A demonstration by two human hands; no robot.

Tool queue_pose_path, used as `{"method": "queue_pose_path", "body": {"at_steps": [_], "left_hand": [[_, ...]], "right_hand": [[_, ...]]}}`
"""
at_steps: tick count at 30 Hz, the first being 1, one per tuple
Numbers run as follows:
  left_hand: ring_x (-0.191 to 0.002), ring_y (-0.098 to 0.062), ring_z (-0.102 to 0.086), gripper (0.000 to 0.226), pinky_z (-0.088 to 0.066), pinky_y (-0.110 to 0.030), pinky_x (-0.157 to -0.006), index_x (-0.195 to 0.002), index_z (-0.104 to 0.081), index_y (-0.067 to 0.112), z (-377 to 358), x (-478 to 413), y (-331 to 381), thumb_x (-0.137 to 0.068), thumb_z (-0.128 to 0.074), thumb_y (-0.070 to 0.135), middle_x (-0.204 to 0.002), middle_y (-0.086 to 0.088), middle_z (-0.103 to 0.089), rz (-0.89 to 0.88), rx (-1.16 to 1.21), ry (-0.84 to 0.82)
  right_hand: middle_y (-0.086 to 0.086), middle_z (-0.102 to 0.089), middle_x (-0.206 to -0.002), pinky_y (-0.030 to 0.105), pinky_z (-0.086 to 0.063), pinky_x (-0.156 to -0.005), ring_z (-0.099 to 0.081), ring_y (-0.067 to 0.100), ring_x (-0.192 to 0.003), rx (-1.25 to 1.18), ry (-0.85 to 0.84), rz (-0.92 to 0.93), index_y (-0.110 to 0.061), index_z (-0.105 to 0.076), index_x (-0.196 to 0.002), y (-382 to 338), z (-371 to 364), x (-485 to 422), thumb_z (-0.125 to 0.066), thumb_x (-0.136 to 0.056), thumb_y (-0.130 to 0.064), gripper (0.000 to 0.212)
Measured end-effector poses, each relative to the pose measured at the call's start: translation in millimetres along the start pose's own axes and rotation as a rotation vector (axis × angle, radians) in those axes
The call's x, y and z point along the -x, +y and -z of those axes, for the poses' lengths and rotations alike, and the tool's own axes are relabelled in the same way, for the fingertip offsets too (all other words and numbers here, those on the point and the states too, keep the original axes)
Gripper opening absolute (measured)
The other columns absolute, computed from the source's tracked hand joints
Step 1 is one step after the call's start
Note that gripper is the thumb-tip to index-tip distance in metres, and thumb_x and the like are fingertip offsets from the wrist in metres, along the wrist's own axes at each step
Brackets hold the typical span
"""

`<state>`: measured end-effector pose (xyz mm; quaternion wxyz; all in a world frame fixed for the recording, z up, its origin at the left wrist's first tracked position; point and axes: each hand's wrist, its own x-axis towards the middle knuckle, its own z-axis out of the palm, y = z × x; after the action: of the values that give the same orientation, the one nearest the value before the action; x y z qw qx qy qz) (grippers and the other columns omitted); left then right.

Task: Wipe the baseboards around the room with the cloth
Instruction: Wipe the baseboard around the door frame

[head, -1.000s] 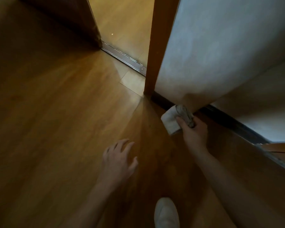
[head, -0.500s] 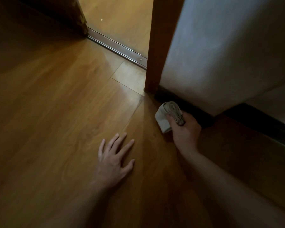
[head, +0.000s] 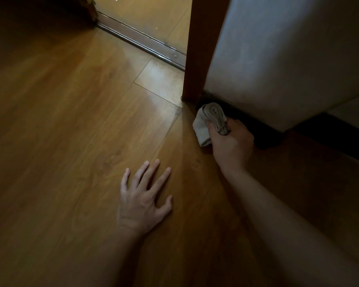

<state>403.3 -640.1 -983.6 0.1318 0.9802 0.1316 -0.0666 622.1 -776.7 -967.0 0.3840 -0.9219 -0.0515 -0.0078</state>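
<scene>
- Left hand [head: 143,200]: lower centre, flat on the wooden floor [head: 60,141], fingers spread, holding nothing.
- Right hand [head: 230,141]: centre right, fingers curled around the folded cloth [head: 210,119].
- Cloth: against the dark baseboard [head: 257,125], beside the door frame [head: 201,48].

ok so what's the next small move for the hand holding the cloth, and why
Probably slide the bunched grey cloth along the dark baseboard, away from the brown wooden door frame. The right hand grips it at the baseboard's end beside that frame, so the strip runs on only rightward. The left hand lies flat on the wooden floor, bracing.
</scene>
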Motion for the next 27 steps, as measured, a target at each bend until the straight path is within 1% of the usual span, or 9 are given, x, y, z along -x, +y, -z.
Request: {"method": "queue_pose_path", "body": {"at_steps": [3, 4, 8, 12, 15, 20, 22, 25, 27], "left_hand": [[-0.149, -0.025, -0.027, 0.070, -0.021, -0.067, -0.115, -0.151, -0.041, 0.035, -1, 1, 0, -0.088, -0.043, 0.064, -0.161, 0.000, -0.032, -0.009, -0.004, 0.017], [-0.149, -0.026, -0.028, 0.070, -0.022, -0.067, -0.114, -0.151, -0.041, 0.035, -2, 0, -1, -0.087, -0.043, 0.064, -0.161, 0.000, -0.033, -0.012, -0.007, 0.023], [-0.148, -0.027, -0.030, 0.070, -0.025, -0.068, -0.113, -0.150, -0.043, 0.034, -2, -1, -2, -0.087, -0.044, 0.064, -0.160, -0.001, -0.035, -0.022, -0.014, 0.041], [-0.147, -0.026, -0.031, 0.070, -0.025, -0.068, -0.112, -0.149, -0.044, 0.033, -4, 0, -2, -0.087, -0.045, 0.063, -0.159, -0.001, -0.036, -0.020, -0.004, 0.052], [-0.148, -0.025, -0.030, 0.070, -0.025, -0.068, -0.113, -0.150, -0.044, 0.033, -4, 1, -2, -0.087, -0.045, 0.064, -0.160, -0.001, -0.036, -0.017, -0.004, 0.043], [-0.148, -0.023, -0.030, 0.069, -0.023, -0.066, -0.115, -0.149, -0.045, 0.033, -2, 2, -1, -0.087, -0.046, 0.063, -0.159, 0.001, -0.036, -0.005, 0.021, 0.032], [-0.148, -0.023, -0.030, 0.069, -0.023, -0.066, -0.115, -0.149, -0.045, 0.033, -2, 1, -1, -0.087, -0.045, 0.063, -0.160, 0.001, -0.036, 0.000, 0.018, 0.027], [-0.148, -0.023, -0.031, 0.069, -0.023, -0.065, -0.115, -0.149, -0.046, 0.032, -1, 1, -1, -0.087, -0.045, 0.062, -0.159, 0.001, -0.036, 0.005, 0.017, 0.024], [-0.148, -0.024, -0.031, 0.069, -0.023, -0.065, -0.116, -0.149, -0.046, 0.032, -1, 2, -1, -0.087, -0.045, 0.062, -0.159, 0.001, -0.037, 0.005, 0.018, 0.028]], "right_hand": [[-0.010, -0.058, -0.073, 0.018, -0.035, -0.051, -0.055, 0.008, -0.063, 0.085, 0.017, 0.013, -0.024, -0.068, -0.077, -8, -3, -3, -0.063, -0.087, -0.055, 0.033], [-0.008, -0.058, -0.071, 0.019, -0.035, -0.050, -0.055, 0.010, -0.061, 0.114, 0.018, 0.021, -0.023, -0.067, -0.074, -10, -3, -4, -0.062, -0.087, -0.055, 0.035], [-0.005, -0.059, -0.069, 0.026, -0.046, -0.053, -0.056, 0.014, -0.060, 0.179, 0.006, 0.026, -0.021, -0.065, -0.072, -9, 1, -4, -0.060, -0.086, -0.055, 0.038], [-0.007, -0.056, -0.067, 0.024, -0.044, -0.051, -0.055, 0.011, -0.059, 0.150, 0.043, -0.003, -0.022, -0.062, -0.069, -5, 3, 0, -0.063, -0.086, -0.049, 0.033], [-0.004, -0.058, -0.068, 0.024, -0.042, -0.052, -0.055, 0.013, -0.059, 0.167, 0.014, 0.029, -0.021, -0.064, -0.070, -16, -6, -6, -0.061, -0.087, -0.049, 0.033], [-0.003, -0.058, -0.067, 0.027, -0.049, -0.051, -0.056, 0.013, -0.057, 0.160, 0.045, 0.027, -0.019, -0.064, -0.068, -8, 1, -3, -0.064, -0.085, -0.048, 0.034], [-0.004, -0.058, -0.066, 0.026, -0.047, -0.050, -0.056, 0.013, -0.057, 0.153, 0.056, 0.026, -0.020, -0.063, -0.068, -9, 0, -3, -0.065, -0.085, -0.047, 0.033], [-0.006, -0.055, -0.064, 0.020, -0.038, -0.048, -0.053, 0.009, -0.054, 0.159, 0.032, 0.048, -0.022, -0.061, -0.066, -14, -5, -6, -0.063, -0.087, -0.047, 0.033], [-0.007, -0.056, -0.065, 0.020, -0.039, -0.049, -0.053, 0.008, -0.056, 0.160, 0.023, 0.036, -0.022, -0.062, -0.067, -9, 0, -4, -0.063, -0.087, -0.049, 0.033]]}}
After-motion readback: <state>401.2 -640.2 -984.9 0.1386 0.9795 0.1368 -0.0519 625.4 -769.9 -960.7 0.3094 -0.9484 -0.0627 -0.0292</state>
